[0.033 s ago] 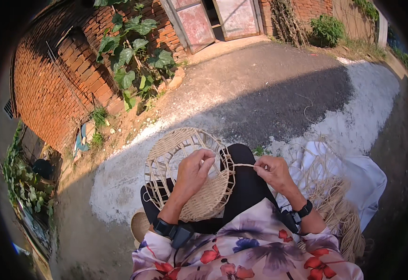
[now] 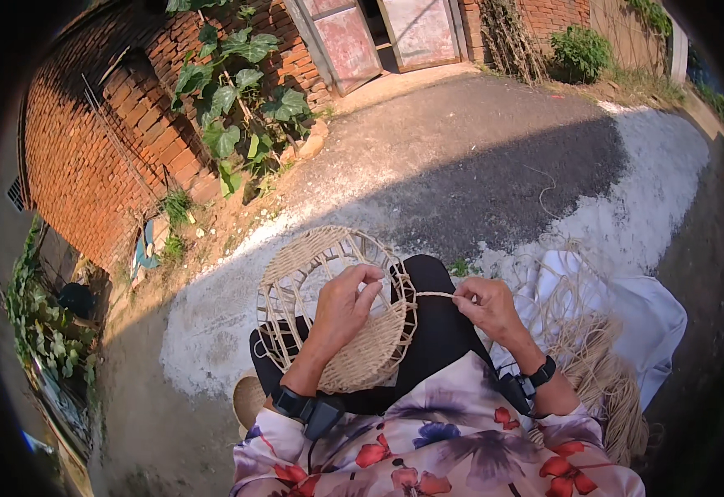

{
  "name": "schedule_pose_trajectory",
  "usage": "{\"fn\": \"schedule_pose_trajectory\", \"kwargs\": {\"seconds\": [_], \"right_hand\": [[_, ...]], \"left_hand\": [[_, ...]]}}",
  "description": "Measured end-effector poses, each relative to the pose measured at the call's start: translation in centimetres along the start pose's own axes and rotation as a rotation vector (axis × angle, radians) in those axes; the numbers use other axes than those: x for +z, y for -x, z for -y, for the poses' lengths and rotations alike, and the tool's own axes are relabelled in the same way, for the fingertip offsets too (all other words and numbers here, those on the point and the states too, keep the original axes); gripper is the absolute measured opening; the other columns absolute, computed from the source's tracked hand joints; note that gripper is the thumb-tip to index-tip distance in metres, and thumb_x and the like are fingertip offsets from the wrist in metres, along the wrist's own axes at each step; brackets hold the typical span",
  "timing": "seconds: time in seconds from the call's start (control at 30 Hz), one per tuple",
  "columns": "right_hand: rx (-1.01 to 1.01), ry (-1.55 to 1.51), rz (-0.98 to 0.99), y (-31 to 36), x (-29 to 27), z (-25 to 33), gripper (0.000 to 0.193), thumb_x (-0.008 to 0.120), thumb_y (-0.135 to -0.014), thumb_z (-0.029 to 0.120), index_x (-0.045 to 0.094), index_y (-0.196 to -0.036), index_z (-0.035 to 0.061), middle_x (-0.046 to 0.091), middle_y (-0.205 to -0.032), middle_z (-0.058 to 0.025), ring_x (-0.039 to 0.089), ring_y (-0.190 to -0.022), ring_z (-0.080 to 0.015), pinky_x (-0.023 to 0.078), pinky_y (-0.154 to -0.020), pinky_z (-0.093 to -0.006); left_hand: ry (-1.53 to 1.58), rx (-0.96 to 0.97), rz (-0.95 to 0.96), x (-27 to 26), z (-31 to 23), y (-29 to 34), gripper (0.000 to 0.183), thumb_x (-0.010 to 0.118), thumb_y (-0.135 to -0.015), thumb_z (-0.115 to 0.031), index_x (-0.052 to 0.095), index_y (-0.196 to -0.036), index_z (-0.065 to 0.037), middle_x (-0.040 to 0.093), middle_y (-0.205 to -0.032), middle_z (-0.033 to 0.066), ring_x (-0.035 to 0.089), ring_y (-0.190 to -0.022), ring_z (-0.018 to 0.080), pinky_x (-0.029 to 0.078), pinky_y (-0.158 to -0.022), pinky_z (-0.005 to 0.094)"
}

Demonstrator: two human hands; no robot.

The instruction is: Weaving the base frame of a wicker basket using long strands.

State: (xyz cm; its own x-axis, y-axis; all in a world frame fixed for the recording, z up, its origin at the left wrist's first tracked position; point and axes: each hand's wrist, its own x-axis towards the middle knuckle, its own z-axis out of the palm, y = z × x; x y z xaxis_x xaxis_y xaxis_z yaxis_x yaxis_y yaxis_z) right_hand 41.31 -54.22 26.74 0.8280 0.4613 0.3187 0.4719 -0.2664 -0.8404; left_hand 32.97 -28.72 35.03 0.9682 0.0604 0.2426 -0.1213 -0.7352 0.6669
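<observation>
Basket: we see a round, half-woven tan straw basket frame [image 2: 337, 311] resting on the lap; nothing lies in it.
Left hand [image 2: 343, 308]: fingers curled closed on its rim.
Right hand [image 2: 488, 305]: pinched shut on a thin pale straw strand [image 2: 435, 294] drawn taut from the rim.
Beside us: a loose bundle of dry straw [image 2: 598, 364] on white cloth [image 2: 651, 319].

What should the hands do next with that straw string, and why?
Probably the right hand should pull the straw strand snug. The strand runs taut from the rim of the round woven basket piece to those fingers, while the left hand rests on the weave, steadying it. Bare ribs in the upper part are unwoven.
</observation>
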Motion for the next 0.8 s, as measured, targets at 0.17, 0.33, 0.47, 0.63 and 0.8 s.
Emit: {"fn": "schedule_pose_trajectory", "kwargs": {"seconds": [0.17,0.33,0.47,0.63,0.8], "right_hand": [[0.064,0.094,-0.003,-0.1,0.9,-0.3,0.013,0.067,-0.080,0.017,0.070,-0.082,0.0046,0.068,-0.072,-0.0109,0.068,-0.068,-0.0276,0.051,-0.063,-0.0390],[0.038,-0.049,0.071,-1.8,3.6,0.3,0.015,0.068,-0.082,0.018,0.070,-0.085,0.0042,0.068,-0.070,-0.0107,0.067,-0.064,-0.0252,0.051,-0.060,-0.0376],[0.020,-0.181,0.119,-2.8,5.3,-0.1,0.016,0.069,-0.084,0.017,0.071,-0.091,0.0030,0.068,-0.071,-0.0093,0.066,-0.064,-0.0178,0.050,-0.059,-0.0342],[0.036,-0.478,0.113,-4.0,4.9,2.3,0.018,0.067,-0.092,0.012,0.068,-0.105,0.0002,0.070,-0.085,-0.0074,0.067,-0.071,-0.0109,0.051,-0.060,-0.0270],[0.084,-0.810,0.290,-5.1,5.3,2.6,0.019,0.064,-0.098,0.014,0.063,-0.112,0.0007,0.068,-0.088,-0.0056,0.065,-0.071,-0.0096,0.052,-0.062,-0.0230]], "left_hand": [[-0.158,0.141,0.094,1.5,0.2,-0.3,0.018,0.063,-0.092,-0.013,0.063,-0.109,-0.007,0.070,-0.101,0.0147,0.068,-0.092,0.0349,0.053,-0.080,0.0431],[-0.208,0.090,0.143,2.0,-0.6,-0.9,0.018,0.064,-0.092,-0.014,0.066,-0.108,-0.007,0.073,-0.091,0.0126,0.070,-0.086,0.0344,0.054,-0.075,0.0428],[-0.164,0.130,0.053,2.1,0.1,-1.0,0.011,0.064,-0.089,-0.011,0.070,-0.097,-0.006,0.073,-0.081,0.0133,0.070,-0.075,0.0342,0.053,-0.067,0.0426],[-0.004,0.010,-0.072,1.2,-0.9,-0.4,0.009,0.068,-0.091,-0.010,0.072,-0.095,-0.003,0.070,-0.074,0.0061,0.063,-0.065,0.0105,0.049,-0.059,0.0295],[0.309,-0.027,-0.093,1.3,-1.1,-0.5,0.013,0.069,-0.090,-0.009,0.071,-0.101,-0.002,0.067,-0.070,0.0026,0.057,-0.063,0.0041,0.044,-0.056,0.0245]]}}
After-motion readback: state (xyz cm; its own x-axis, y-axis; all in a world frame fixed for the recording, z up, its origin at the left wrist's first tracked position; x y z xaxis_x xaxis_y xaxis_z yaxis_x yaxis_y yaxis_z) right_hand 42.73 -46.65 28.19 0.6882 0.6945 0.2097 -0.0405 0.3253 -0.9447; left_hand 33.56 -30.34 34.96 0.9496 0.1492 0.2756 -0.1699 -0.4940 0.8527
